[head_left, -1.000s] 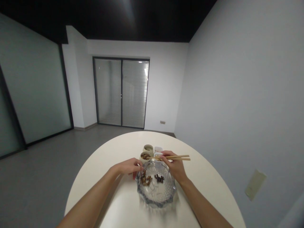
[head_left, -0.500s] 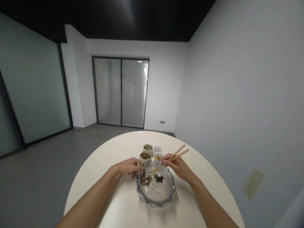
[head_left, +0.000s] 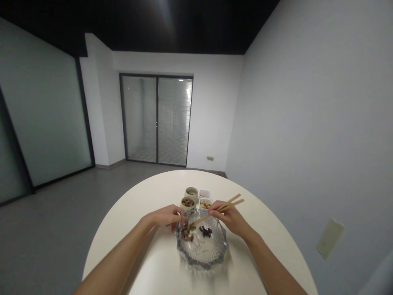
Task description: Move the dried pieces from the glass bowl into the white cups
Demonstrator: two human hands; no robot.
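Note:
A scalloped clear glass bowl (head_left: 202, 262) sits on the table, holding brown striped nuts (head_left: 186, 232) on its left and dark, bean-like pieces (head_left: 205, 231) near its middle. Curled fingers of my left hand (head_left: 168, 215) grip the bowl's left far rim. Beneath that hand a small red object (head_left: 173, 226) shows in part, mostly hidden. My right hand (head_left: 229, 216), over the bowl's right far edge, is closed on a pair of wooden chopsticks (head_left: 230, 202). Their tips point down left at the brown nuts; whether they pinch one is too small to tell.
Behind the bowl stand a greenish cup of brown nuts (head_left: 188, 203), another greenish cup (head_left: 192, 192), a white tub of pale nuts (head_left: 205, 203) and a second white tub (head_left: 204, 194). All rest on a round cream table (head_left: 147, 192). A wall rises at the right.
The chopsticks have drawn closer together, their back ends dropping slightly. Their tips have shifted a little among the brown nuts, some of which lie differently. My left hand stays in place.

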